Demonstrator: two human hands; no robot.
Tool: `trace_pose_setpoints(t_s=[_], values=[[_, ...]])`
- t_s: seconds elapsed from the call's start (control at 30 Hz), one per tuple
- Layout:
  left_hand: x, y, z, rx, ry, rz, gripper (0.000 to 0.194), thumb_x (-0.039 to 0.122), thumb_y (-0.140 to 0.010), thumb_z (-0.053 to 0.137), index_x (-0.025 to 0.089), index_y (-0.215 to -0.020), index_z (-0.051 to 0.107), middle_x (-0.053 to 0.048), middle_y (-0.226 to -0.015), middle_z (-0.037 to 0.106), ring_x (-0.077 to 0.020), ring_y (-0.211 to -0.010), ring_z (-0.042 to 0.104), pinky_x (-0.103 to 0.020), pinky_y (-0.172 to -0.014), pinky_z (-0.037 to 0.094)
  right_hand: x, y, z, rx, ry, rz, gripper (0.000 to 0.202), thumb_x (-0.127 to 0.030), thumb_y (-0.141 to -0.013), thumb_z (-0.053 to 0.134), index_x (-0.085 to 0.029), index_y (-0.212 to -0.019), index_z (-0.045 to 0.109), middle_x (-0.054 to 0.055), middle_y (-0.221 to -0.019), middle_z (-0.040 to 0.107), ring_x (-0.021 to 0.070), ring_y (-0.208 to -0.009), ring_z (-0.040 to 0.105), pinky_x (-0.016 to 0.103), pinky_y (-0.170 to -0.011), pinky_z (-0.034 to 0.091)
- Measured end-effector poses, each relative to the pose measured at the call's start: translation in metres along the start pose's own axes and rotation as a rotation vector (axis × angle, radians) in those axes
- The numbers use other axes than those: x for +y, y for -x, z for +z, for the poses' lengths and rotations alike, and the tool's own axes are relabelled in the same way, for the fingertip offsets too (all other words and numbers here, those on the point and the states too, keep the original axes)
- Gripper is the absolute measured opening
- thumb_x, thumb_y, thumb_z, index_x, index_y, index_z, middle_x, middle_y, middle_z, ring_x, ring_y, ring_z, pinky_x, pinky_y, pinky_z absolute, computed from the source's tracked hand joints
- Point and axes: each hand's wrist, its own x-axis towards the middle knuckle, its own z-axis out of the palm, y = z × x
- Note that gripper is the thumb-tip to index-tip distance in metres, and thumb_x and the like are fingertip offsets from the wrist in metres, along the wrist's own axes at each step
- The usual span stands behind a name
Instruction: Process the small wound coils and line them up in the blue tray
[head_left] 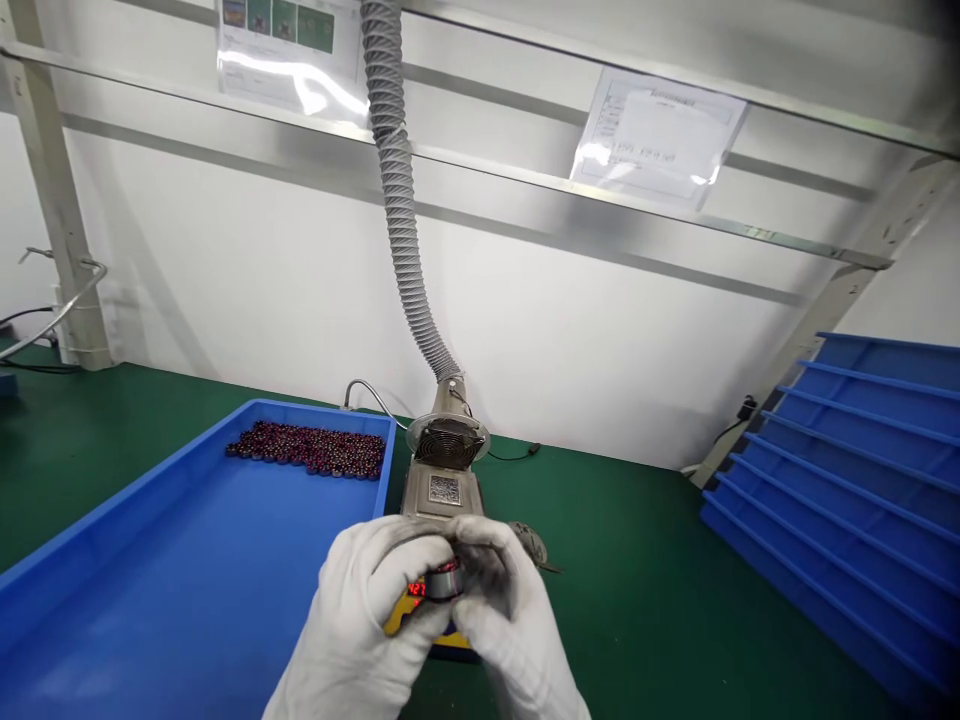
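Both my hands wear white gloves and meet in front of a small bench device. Between the fingertips is a small round part (pixel 444 581) with a shiny dark rim and some red on top. My left hand (pixel 382 600) pinches it from the left, fingers curled over. My right hand (pixel 510 610) closes on it from the right, its fingertips darkly smudged. The device's yellow front (pixel 397 612) shows below, with red lit digits (pixel 417 589) partly covered by my fingers. Behind my hands rises the device's metal top (pixel 445 490) with a patterned square.
A blue tray (pixel 202 560) on the left holds many small dark round parts (pixel 315 448) at its far end. Stacked blue trays (pixel 847 480) lean at the right. A grey ribbed hose (pixel 401 200) drops to a fan head (pixel 450 442). A dark object (pixel 531 545) lies beside my right hand.
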Motion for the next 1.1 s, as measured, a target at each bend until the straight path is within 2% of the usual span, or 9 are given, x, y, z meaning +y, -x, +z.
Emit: trace_pose_setpoints(t_s=[0.13, 0.23, 0.4, 0.47, 0.57, 0.73, 0.87, 0.93, 1.1], values=[[0.000, -0.001, -0.003, -0.064, 0.012, 0.050, 0.018, 0.028, -0.088, 0.049, 0.022, -0.104, 0.053, -0.001, -0.102, 0.062, -0.0154, -0.096, 0.054, -0.029, -0.083, 0.041, -0.005, 0.001, -0.006, -0.041, 0.250, -0.120, 0.015, -0.023, -0.068, 0.074, -0.025, -0.083, 0.069, 0.001, -0.085, 0.059, 0.0147, -0.079, 0.057, 0.025, -0.071, 0.046], [0.003, -0.004, -0.005, -0.078, -0.004, 0.092, 0.018, 0.020, -0.085, 0.055, 0.020, -0.102, 0.054, -0.002, -0.101, 0.064, -0.0169, -0.095, 0.053, -0.032, -0.081, 0.038, -0.006, 0.001, -0.004, -0.002, 0.280, -0.141, 0.005, -0.019, -0.072, 0.070, -0.023, -0.076, 0.069, 0.001, -0.080, 0.058, 0.0152, -0.078, 0.056, 0.027, -0.071, 0.045], [0.008, -0.006, -0.008, -0.019, -0.076, 0.104, 0.019, 0.009, -0.080, 0.057, 0.015, -0.097, 0.057, -0.004, -0.097, 0.066, -0.0178, -0.093, 0.055, -0.034, -0.079, 0.038, -0.002, -0.002, 0.000, 0.198, -0.183, -0.049, 0.009, -0.029, -0.079, 0.064, -0.023, -0.072, 0.065, -0.001, -0.078, 0.060, 0.0133, -0.080, 0.057, 0.027, -0.079, 0.046], [0.008, -0.005, -0.009, -0.017, -0.091, 0.082, 0.019, 0.009, -0.080, 0.057, 0.015, -0.097, 0.057, -0.005, -0.098, 0.066, -0.0185, -0.095, 0.055, -0.035, -0.079, 0.038, -0.001, -0.001, 0.002, 0.174, -0.248, -0.002, 0.014, -0.032, -0.071, 0.071, -0.024, -0.081, 0.066, 0.001, -0.086, 0.064, 0.0157, -0.087, 0.059, 0.029, -0.082, 0.047], [0.008, -0.003, -0.009, -0.006, -0.119, 0.061, 0.019, 0.011, -0.080, 0.056, 0.016, -0.099, 0.057, -0.005, -0.101, 0.066, -0.0188, -0.095, 0.055, -0.035, -0.079, 0.039, -0.002, 0.002, 0.010, 0.106, -0.148, 0.129, 0.031, -0.023, -0.062, 0.079, -0.021, -0.089, 0.066, 0.004, -0.090, 0.066, 0.0161, -0.083, 0.061, 0.027, -0.078, 0.048], [0.002, -0.005, -0.010, -0.057, 0.020, 0.044, 0.033, 0.013, -0.081, 0.058, 0.017, -0.113, 0.052, -0.004, -0.106, 0.065, -0.0160, -0.098, 0.055, -0.030, -0.084, 0.043, -0.004, 0.005, 0.021, 0.096, -0.379, 0.280, 0.019, -0.021, -0.066, 0.075, -0.019, -0.082, 0.065, 0.001, -0.078, 0.063, 0.0116, -0.069, 0.058, 0.025, -0.071, 0.049], [-0.006, -0.009, -0.017, -0.076, 0.222, 0.101, 0.024, 0.026, -0.086, 0.054, 0.022, -0.109, 0.056, -0.002, -0.101, 0.067, -0.0134, -0.093, 0.058, -0.024, -0.083, 0.046, -0.006, 0.007, 0.022, 0.113, -0.448, 0.327, 0.023, -0.017, -0.065, 0.076, -0.019, -0.085, 0.064, 0.000, -0.075, 0.061, 0.0090, -0.067, 0.057, 0.020, -0.063, 0.048], [-0.007, -0.009, -0.020, -0.059, 0.331, -0.010, 0.014, 0.027, -0.087, 0.053, 0.025, -0.098, 0.061, 0.001, -0.092, 0.068, -0.0132, -0.090, 0.060, -0.022, -0.079, 0.048, -0.005, 0.009, 0.023, 0.099, -0.451, 0.353, 0.026, -0.016, -0.064, 0.076, -0.018, -0.086, 0.063, 0.000, -0.078, 0.063, 0.0097, -0.069, 0.059, 0.021, -0.063, 0.049], [-0.004, -0.006, -0.026, 0.141, 0.648, -0.542, 0.011, 0.026, -0.085, 0.055, 0.027, -0.078, 0.063, 0.004, -0.084, 0.064, -0.0109, -0.084, 0.061, -0.017, -0.075, 0.048, -0.002, 0.011, 0.025, 0.061, -0.452, 0.398, 0.024, -0.022, -0.067, 0.075, -0.019, -0.087, 0.061, 0.003, -0.078, 0.067, 0.0133, -0.065, 0.064, 0.024, -0.059, 0.050]])
